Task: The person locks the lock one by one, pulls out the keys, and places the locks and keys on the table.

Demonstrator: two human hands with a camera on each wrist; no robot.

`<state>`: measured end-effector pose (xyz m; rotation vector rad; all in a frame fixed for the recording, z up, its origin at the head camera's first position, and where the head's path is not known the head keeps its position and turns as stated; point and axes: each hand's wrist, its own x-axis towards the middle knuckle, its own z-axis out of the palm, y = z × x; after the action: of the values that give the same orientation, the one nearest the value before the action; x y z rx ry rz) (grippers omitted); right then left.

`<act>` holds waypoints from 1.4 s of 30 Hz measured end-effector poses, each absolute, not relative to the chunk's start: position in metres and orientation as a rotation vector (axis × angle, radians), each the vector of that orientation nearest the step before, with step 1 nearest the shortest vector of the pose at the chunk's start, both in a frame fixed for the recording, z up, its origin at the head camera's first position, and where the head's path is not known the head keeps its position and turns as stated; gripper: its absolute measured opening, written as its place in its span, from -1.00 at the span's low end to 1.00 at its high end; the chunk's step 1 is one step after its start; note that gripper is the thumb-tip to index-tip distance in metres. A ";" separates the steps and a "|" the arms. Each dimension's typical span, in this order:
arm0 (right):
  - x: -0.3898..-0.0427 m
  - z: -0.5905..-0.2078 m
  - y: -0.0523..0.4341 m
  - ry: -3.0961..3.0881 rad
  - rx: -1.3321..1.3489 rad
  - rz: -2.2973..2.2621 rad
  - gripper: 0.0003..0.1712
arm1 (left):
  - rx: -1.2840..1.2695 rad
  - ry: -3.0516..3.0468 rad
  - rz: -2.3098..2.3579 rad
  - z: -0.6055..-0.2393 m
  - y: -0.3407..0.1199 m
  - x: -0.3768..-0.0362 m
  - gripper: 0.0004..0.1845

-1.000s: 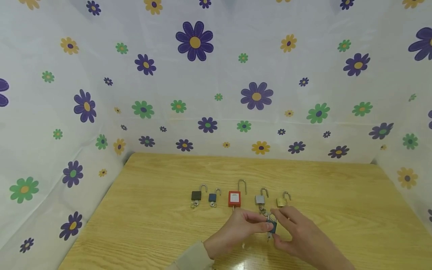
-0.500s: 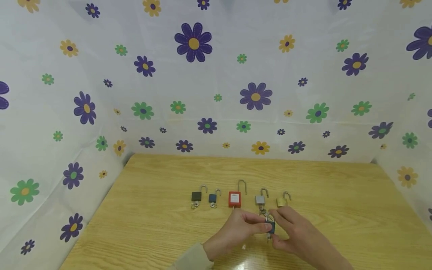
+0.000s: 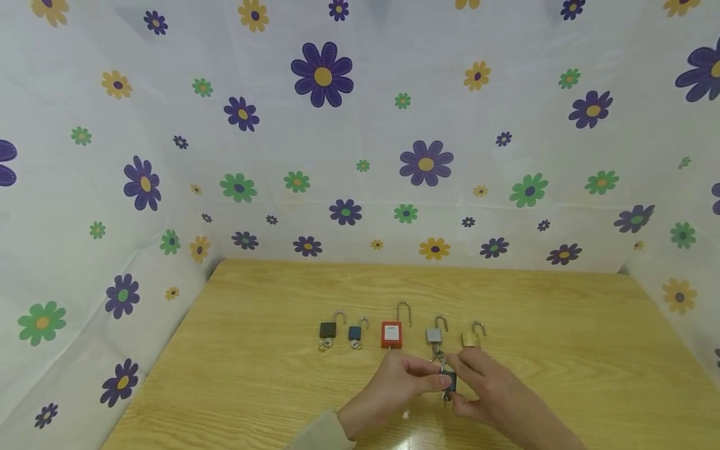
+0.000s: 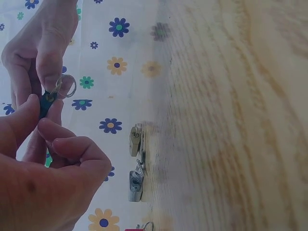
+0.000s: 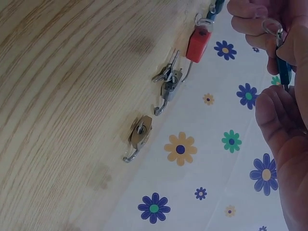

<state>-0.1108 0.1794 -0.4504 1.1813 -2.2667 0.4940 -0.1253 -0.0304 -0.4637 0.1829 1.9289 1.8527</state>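
Both hands meet around a small dark blue padlock (image 3: pixel 449 380), held above the table's near part. My left hand (image 3: pixel 385 387) pinches its body, the thumb across the front face. On the other side, my right hand (image 3: pixel 497 390) grips it with fingers at the shackle end and the thumb by the lower end. Keys on a ring (image 4: pixel 66 85) hang from the keyhole end in the left wrist view. The fingers partly cover the shackle, so I cannot tell whether it is latched. Just beyond the hands lies a silver padlock (image 3: pixel 434 335) with its shackle raised.
A row of padlocks with raised shackles lies across the wooden table (image 3: pixel 253 375): a black one (image 3: pixel 327 330), a blue one (image 3: pixel 354 333), a red one (image 3: pixel 391 335) and a brass one (image 3: pixel 470 339), partly behind my right hand. Flower-patterned cloth (image 3: pixel 360 125) surrounds the table.
The held padlock has shifted slightly left and turned a little, with both hands keeping their grip. The row of padlocks stays in place; the head view has tipped slightly.
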 end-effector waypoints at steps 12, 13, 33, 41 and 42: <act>-0.110 -0.452 0.177 -2.262 1.153 0.470 -0.54 | 0.157 1.953 1.861 -0.465 -0.034 -0.125 -0.81; -0.109 -0.453 0.177 -2.264 1.146 0.484 -0.46 | 0.156 1.955 1.859 -0.465 -0.034 -0.125 -0.81; -0.099 -0.458 0.164 -2.437 0.637 1.304 -0.79 | 0.095 2.011 1.968 -0.457 -0.035 -0.131 -0.76; -0.093 -0.458 0.158 -2.545 0.418 1.729 -0.89 | 0.094 1.972 2.065 -0.456 -0.035 -0.131 -0.71; -0.093 -0.458 0.157 -2.552 0.385 1.761 -0.88 | 0.096 1.966 2.074 -0.456 -0.035 -0.131 -0.71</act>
<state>-0.0926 0.1571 -0.4583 0.3846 -2.5518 1.7607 -0.1309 -0.0351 -0.4556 0.0960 1.9663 2.0739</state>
